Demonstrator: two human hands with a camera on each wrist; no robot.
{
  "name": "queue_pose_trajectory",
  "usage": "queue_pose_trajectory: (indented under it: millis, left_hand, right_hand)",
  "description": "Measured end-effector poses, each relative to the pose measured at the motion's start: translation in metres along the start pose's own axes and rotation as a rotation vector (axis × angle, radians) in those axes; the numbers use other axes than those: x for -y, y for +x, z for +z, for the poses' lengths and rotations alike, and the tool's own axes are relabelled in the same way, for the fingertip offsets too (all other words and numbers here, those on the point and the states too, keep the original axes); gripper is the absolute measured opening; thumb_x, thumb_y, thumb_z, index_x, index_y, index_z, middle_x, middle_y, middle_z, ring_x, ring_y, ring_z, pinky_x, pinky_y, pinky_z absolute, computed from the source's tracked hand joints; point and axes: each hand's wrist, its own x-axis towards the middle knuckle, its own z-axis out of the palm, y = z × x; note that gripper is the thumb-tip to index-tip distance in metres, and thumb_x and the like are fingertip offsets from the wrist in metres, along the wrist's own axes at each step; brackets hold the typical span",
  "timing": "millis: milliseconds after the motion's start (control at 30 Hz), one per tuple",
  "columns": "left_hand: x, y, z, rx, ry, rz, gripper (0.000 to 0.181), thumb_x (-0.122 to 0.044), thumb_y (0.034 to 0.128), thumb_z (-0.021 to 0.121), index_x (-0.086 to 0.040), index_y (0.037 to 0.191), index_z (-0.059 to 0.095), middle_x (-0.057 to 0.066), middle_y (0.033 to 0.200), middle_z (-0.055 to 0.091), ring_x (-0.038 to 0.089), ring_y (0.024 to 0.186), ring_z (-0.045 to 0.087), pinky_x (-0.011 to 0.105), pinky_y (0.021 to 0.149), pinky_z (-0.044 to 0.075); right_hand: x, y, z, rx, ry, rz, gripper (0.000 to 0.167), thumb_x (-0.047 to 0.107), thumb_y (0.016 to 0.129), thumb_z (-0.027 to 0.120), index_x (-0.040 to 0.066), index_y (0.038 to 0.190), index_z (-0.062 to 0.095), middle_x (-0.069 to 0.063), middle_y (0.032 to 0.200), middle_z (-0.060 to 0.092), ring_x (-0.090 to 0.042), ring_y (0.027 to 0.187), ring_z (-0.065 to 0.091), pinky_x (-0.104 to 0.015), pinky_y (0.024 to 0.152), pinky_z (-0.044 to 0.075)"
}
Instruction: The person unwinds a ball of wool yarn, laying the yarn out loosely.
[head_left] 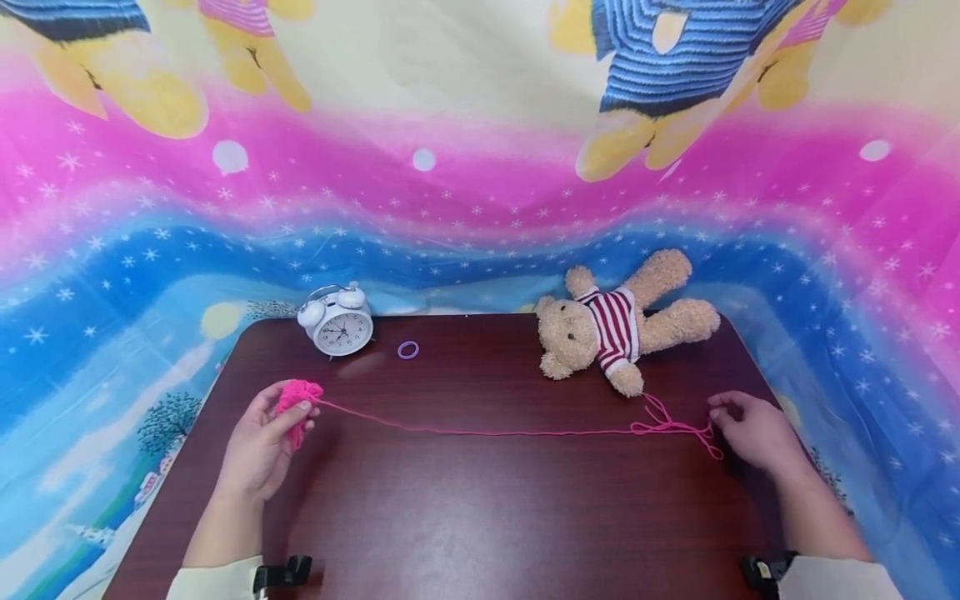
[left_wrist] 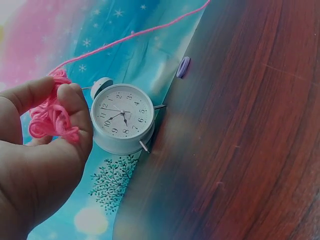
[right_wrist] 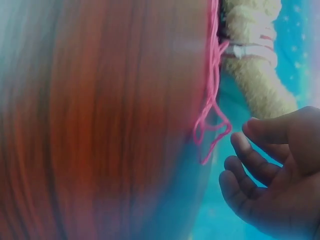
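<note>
My left hand grips a bunched clump of pink yarn between thumb and fingers; the left wrist view shows the hand pinching the clump. A single strand runs from it across to several loose loops at the right. My right hand is beside those loops. Seen from the right wrist, the hand has loosely bent fingers with nothing between them, and a small gap separates it from the loops.
A white alarm clock stands at the table's back left, with a purple ring to its right. A teddy bear in a striped shirt lies at the back right, one paw near the yarn loops. Printed cloth hangs behind the brown table.
</note>
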Motion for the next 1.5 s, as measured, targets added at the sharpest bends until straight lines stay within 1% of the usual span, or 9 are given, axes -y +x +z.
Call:
queue_pose_trajectory:
  millis: [133,267,433,700,800,900,1067,1133,1500]
  left_hand:
    - [0.0,-0.001,0.005,-0.034,0.031,-0.011,0.044,-0.01,0.1007,0.068,-0.013,0.139,0.048,-0.003,0.12,0.066,0.01,0.098,0.068,0.019,0.084,0.056]
    - [0.001,0.0,0.012,-0.056,0.048,-0.019,0.038,-0.012,0.0997,0.07,-0.014,0.135,0.056,-0.003,0.117,0.066,0.01,0.095,0.067,0.02,0.082,0.056]
    - [0.001,0.001,0.018,-0.051,0.056,-0.016,0.035,-0.013,0.0997,0.071,-0.013,0.133,0.061,-0.004,0.113,0.068,0.011,0.093,0.066,0.02,0.081,0.056]
    - [0.001,0.003,0.03,-0.02,0.064,-0.008,0.036,-0.013,0.1005,0.07,-0.012,0.134,0.058,-0.003,0.117,0.068,0.011,0.096,0.067,0.023,0.085,0.057]
    - [0.002,0.004,0.034,0.007,0.054,0.006,0.037,-0.011,0.1008,0.069,-0.01,0.135,0.056,-0.001,0.12,0.067,0.012,0.102,0.069,0.025,0.09,0.057]
    - [0.004,0.006,0.038,0.037,0.053,0.015,0.04,-0.012,0.1015,0.068,-0.008,0.138,0.053,0.001,0.124,0.065,0.014,0.109,0.07,0.027,0.094,0.056]
    - [0.007,0.008,0.045,0.061,0.03,0.016,0.043,-0.011,0.1019,0.067,-0.005,0.141,0.05,0.004,0.128,0.062,0.015,0.113,0.069,0.03,0.096,0.055]
    - [0.008,0.008,0.047,0.063,0.018,0.015,0.043,-0.011,0.1016,0.067,-0.005,0.141,0.05,0.004,0.128,0.061,0.015,0.114,0.069,0.031,0.097,0.055]
    - [0.011,0.009,0.064,0.055,0.023,-0.014,0.044,-0.009,0.1011,0.068,-0.005,0.14,0.048,0.002,0.125,0.063,0.014,0.112,0.069,0.027,0.096,0.055]
  right_hand:
    - [0.016,-0.001,0.005,-0.017,0.029,0.009,0.034,0.027,0.105,0.06,0.005,0.129,0.064,-0.011,0.092,0.068,-0.023,0.071,0.058,-0.036,0.059,0.046]
    - [0.032,0.0,0.01,-0.019,0.041,0.003,0.034,0.029,0.104,0.061,0.006,0.13,0.065,-0.009,0.089,0.066,-0.022,0.068,0.056,-0.035,0.06,0.044]
    - [0.052,0.003,0.018,-0.025,0.055,-0.036,0.032,0.031,0.104,0.063,0.009,0.126,0.068,-0.008,0.094,0.069,-0.022,0.076,0.058,-0.036,0.069,0.045]
    - [0.083,0.007,0.033,-0.047,0.115,-0.105,0.026,0.028,0.103,0.065,0.01,0.121,0.071,-0.008,0.106,0.074,-0.023,0.09,0.065,-0.042,0.078,0.051]
    - [0.096,0.008,0.04,-0.052,0.148,-0.128,0.026,0.027,0.102,0.067,0.01,0.12,0.071,-0.008,0.107,0.074,-0.022,0.09,0.066,-0.042,0.08,0.051]
    - [0.108,0.01,0.047,-0.043,0.189,-0.147,0.027,0.027,0.101,0.068,0.01,0.12,0.071,-0.007,0.102,0.074,-0.02,0.08,0.067,-0.04,0.076,0.051]
    - [0.127,0.013,0.058,-0.04,0.209,-0.206,0.026,0.029,0.099,0.072,0.01,0.118,0.073,-0.005,0.103,0.074,-0.019,0.083,0.066,-0.041,0.077,0.051]
    - [0.135,0.014,0.063,-0.04,0.221,-0.231,0.025,0.027,0.098,0.073,0.01,0.117,0.074,-0.004,0.105,0.075,-0.019,0.091,0.066,-0.041,0.081,0.052]
    - [0.172,0.018,0.089,0.036,0.392,-0.294,0.026,0.019,0.096,0.075,0.005,0.117,0.072,-0.001,0.097,0.075,-0.017,0.09,0.07,-0.036,0.082,0.057]
